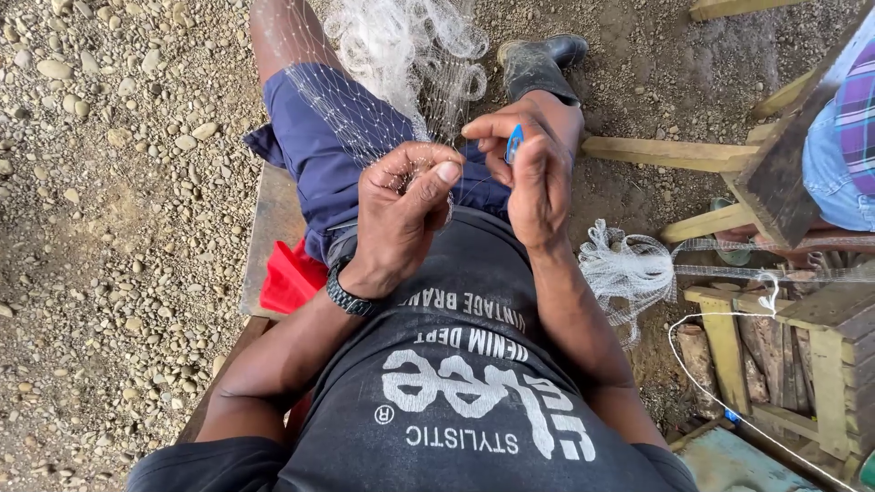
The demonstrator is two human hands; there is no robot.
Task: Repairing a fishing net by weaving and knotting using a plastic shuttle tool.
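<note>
A thin white fishing net point(401, 55) drapes over my lap and bunches up beyond my knees. My left hand point(401, 205) is closed, its thumb and fingers pinching a bit of the net's mesh above my blue shorts point(319, 146). My right hand point(533, 164) sits just to the right of it, nearly touching, and grips a small blue netting needle point(515, 144) between thumb and fingers. A black watch point(349, 299) is on my left wrist.
I sit on a wooden bench point(273, 219) with a red cloth point(290, 278) on it. Pebbly ground lies to the left. More bunched net point(624, 269), a white cord point(720, 314) and wooden frames point(784, 182) stand to the right, where another person's sleeve point(843, 137) shows. A black boot point(538, 64) is ahead.
</note>
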